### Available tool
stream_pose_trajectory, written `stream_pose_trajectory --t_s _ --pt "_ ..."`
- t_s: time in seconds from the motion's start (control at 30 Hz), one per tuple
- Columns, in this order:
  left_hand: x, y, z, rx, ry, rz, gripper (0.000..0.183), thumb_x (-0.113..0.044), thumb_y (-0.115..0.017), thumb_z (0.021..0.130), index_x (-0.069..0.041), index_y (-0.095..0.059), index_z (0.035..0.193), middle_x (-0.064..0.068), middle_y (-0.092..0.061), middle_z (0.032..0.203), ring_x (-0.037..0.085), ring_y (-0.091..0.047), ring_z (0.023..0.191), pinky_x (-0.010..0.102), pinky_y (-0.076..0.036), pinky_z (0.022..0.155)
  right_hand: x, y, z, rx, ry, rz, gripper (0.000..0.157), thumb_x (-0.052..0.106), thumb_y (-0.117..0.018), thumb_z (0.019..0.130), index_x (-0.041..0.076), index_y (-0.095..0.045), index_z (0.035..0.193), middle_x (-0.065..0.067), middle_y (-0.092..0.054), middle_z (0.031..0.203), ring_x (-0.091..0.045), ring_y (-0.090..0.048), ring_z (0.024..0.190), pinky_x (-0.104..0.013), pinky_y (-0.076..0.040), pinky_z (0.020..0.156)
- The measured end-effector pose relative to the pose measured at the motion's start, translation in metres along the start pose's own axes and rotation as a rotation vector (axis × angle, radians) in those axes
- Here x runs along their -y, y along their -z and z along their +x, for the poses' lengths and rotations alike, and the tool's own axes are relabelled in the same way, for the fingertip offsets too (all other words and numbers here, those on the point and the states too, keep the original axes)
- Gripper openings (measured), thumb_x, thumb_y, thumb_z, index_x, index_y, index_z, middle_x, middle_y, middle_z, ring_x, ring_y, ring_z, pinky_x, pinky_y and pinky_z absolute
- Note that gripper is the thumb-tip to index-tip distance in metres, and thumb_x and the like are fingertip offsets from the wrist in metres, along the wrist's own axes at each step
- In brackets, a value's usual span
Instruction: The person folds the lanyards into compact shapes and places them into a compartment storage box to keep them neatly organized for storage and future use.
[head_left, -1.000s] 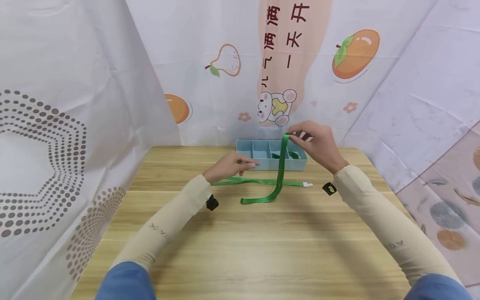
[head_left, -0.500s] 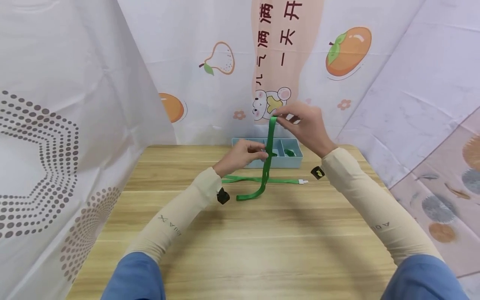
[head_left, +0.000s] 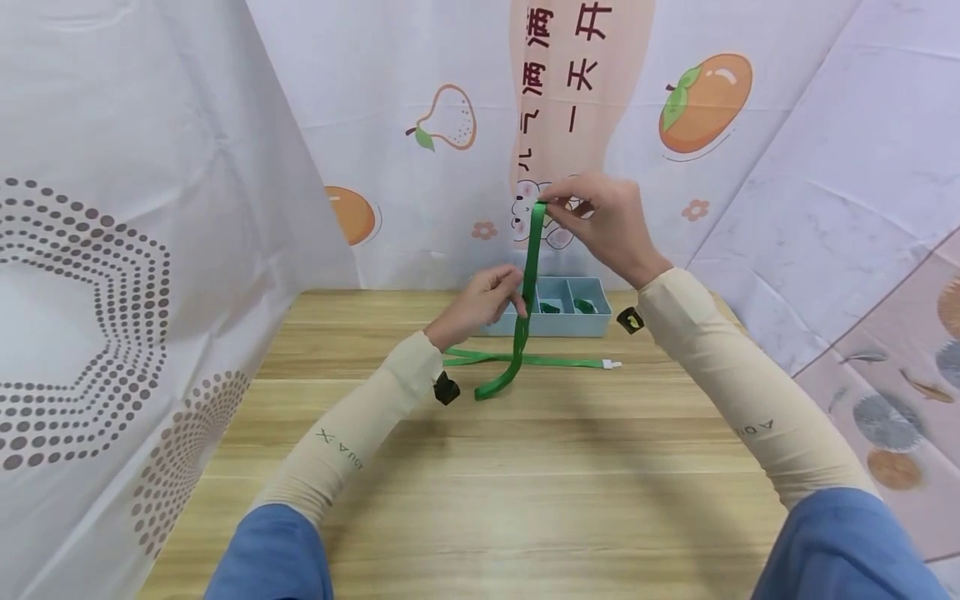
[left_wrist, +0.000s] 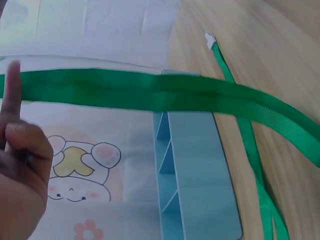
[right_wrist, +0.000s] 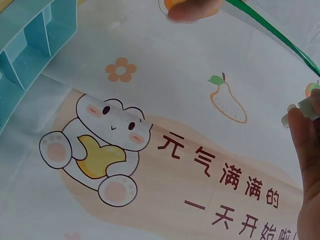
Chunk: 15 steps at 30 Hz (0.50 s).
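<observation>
My right hand (head_left: pixel 606 221) pinches the upper end of a green lanyard (head_left: pixel 532 258) between thumb and fingertips, above the back of the table. The strap hangs down and its lower end curves left, near the tabletop. Beside its middle is my left hand (head_left: pixel 480 302); in the left wrist view one straight finger of this left hand (left_wrist: pixel 22 175) crosses in front of the strap. Whether it touches the strap I cannot tell. A second green lanyard (head_left: pixel 562 362) with a white clip (head_left: pixel 611 364) lies on the table behind the hanging one.
A light blue compartment box (head_left: pixel 581 326) stands at the table's back edge, partly hidden by my left hand. Dark green bundles (head_left: pixel 585 307) lie in two of its right compartments. A printed curtain (head_left: pixel 420 200) hangs directly behind the wooden table (head_left: pixel 480 500).
My right hand has risen and moved left, lifting the lanyard with it. My left hand has come up and right from the box to the strap, and one finger now points downward there.
</observation>
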<state>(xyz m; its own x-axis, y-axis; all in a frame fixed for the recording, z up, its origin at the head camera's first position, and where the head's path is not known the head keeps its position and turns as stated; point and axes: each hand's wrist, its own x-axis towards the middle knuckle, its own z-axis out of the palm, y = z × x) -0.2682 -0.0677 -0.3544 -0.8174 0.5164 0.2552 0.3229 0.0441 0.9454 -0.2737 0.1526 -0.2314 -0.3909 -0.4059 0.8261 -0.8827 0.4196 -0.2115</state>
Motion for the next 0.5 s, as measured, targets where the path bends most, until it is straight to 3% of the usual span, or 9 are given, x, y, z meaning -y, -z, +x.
stream_pose_trajectory --t_s 0.17,0.27,0.4,0.5 --pt "-0.002 0.005 0.002 -0.072 -0.034 0.038 0.031 -0.039 -0.055 0.108 -0.012 -0.068 0.117 0.013 -0.068 0.086 0.019 -0.040 0.053 0.027 -0.034 0.048 0.003 0.005 0.011 -0.037 -0.006 -0.019 0.016 0.002 -0.080 0.089 0.007 -0.081 0.104 -0.003 -0.078 0.105 -0.019 -0.074 0.090 -0.020 -0.057 0.075" --pt "-0.002 0.006 0.000 -0.098 -0.045 0.065 0.027 -0.036 -0.060 0.105 -0.013 -0.073 0.111 0.007 -0.070 0.098 0.020 -0.053 0.071 0.029 -0.038 0.054 0.002 0.008 0.014 -0.050 -0.010 -0.023 0.015 0.002 -0.080 0.089 0.006 -0.081 0.104 -0.005 -0.078 0.105 -0.019 -0.073 0.089 -0.014 -0.053 0.075" --pt "-0.004 0.007 -0.002 -0.130 -0.068 0.053 0.024 -0.028 -0.066 0.103 -0.010 -0.077 0.115 0.004 -0.074 0.112 0.019 -0.066 0.103 0.030 -0.049 0.073 0.002 0.008 0.017 -0.058 -0.024 -0.035 0.015 0.003 -0.079 0.090 0.005 -0.081 0.105 -0.004 -0.078 0.105 -0.019 -0.073 0.090 -0.019 -0.056 0.076" --pt "-0.007 0.007 -0.002 -0.154 -0.097 0.040 0.022 -0.022 -0.071 0.100 -0.007 -0.079 0.114 0.006 -0.074 0.113 0.021 -0.067 0.108 0.032 -0.052 0.087 0.003 0.010 0.021 -0.066 -0.019 -0.043 0.015 0.005 -0.080 0.090 0.006 -0.081 0.105 -0.002 -0.078 0.105 -0.018 -0.073 0.091 -0.023 -0.058 0.076"
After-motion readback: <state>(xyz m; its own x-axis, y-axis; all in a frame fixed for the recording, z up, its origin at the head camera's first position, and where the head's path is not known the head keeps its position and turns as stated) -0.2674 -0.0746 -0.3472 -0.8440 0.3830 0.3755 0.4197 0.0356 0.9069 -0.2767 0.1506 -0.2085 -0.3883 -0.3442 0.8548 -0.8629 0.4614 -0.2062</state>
